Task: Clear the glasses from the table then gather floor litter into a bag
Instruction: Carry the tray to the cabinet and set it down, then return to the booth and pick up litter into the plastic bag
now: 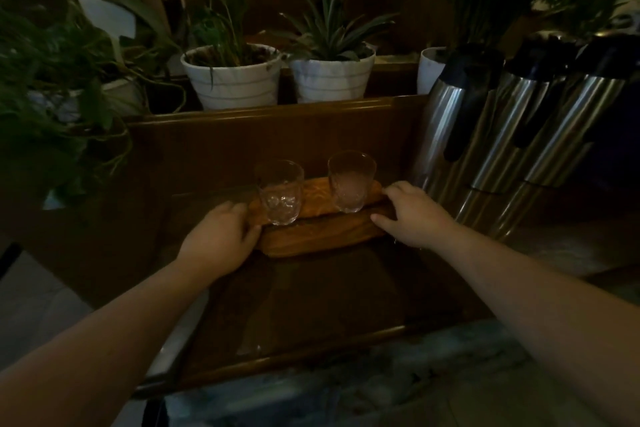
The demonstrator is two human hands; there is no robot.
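Two clear glasses stand upright on a small wooden tray: the left glass has a patterned wall, the right glass is plainer. My left hand grips the tray's left end, fingers curled over its edge beside the left glass. At the tray's right end my right hand holds on, thumb on the near rim. The tray sits in or just above a dark wooden recess. No bag or floor litter is in view.
Three steel thermos jugs stand close on the right, near my right hand. White plant pots line a ledge behind the recess, and leafy plants crowd the left. A marble counter edge runs in front.
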